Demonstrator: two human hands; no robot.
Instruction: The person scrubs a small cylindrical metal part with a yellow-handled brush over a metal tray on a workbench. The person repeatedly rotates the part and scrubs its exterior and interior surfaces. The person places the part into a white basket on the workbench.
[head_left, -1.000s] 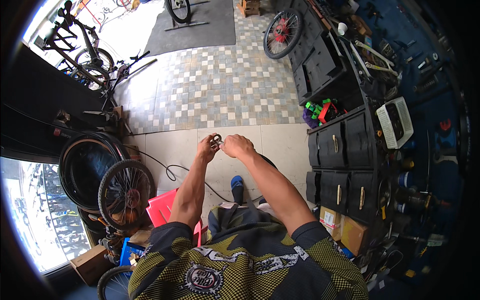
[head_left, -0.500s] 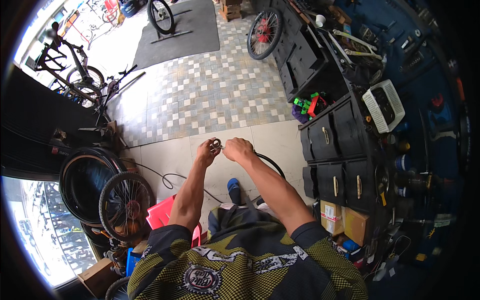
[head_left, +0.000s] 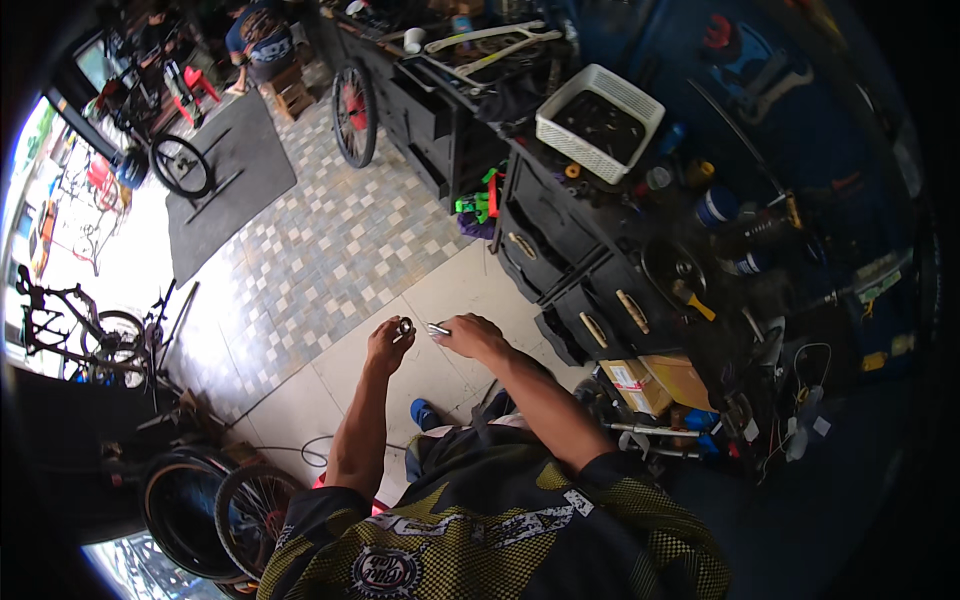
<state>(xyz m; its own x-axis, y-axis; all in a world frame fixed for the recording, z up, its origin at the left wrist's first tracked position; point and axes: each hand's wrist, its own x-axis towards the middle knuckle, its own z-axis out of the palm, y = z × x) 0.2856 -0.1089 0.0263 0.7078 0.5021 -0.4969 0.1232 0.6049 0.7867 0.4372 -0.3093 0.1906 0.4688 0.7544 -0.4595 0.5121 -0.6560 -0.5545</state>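
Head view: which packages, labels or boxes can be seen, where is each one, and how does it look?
Cardboard box: on the floor by the black drawers, right of the right hand; brown, rectangular.
White label: stuck on that box's near side; small, with red marks.
Basket: on the black bench top; white, rectangular, latticed.

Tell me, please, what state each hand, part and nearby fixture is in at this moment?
left hand: raised, pinching a small ring-shaped part
right hand: holding a short metal pin, tip toward the ring
cabinet drawers: shut
white basket: upright, filled with dark parts
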